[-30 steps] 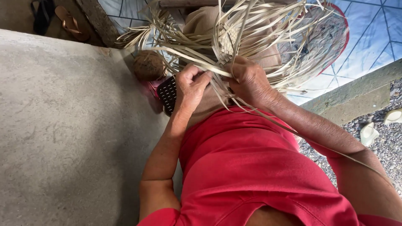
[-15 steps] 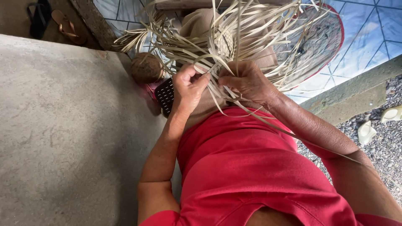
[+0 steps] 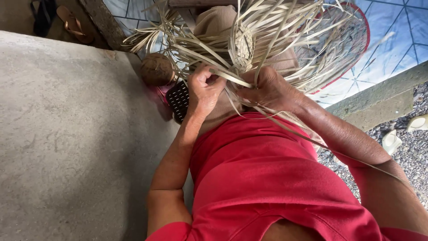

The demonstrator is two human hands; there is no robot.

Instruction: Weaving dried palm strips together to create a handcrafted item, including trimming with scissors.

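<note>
Our view's shifted closer; both hands, left (image 3: 203,91) and right (image 3: 267,91), pinch palm strips (image 3: 249,27) shut, coconut (image 3: 157,69) just beside.

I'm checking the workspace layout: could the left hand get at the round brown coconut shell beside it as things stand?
Probably yes: the coconut shell lies just beside the left hand with open space between, though that hand grips the palm strips.

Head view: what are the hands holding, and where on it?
Both grip pale leaf strips at the woven knot: the left hand pinches one strip, the right hand clasps a bunch just below it.
</note>
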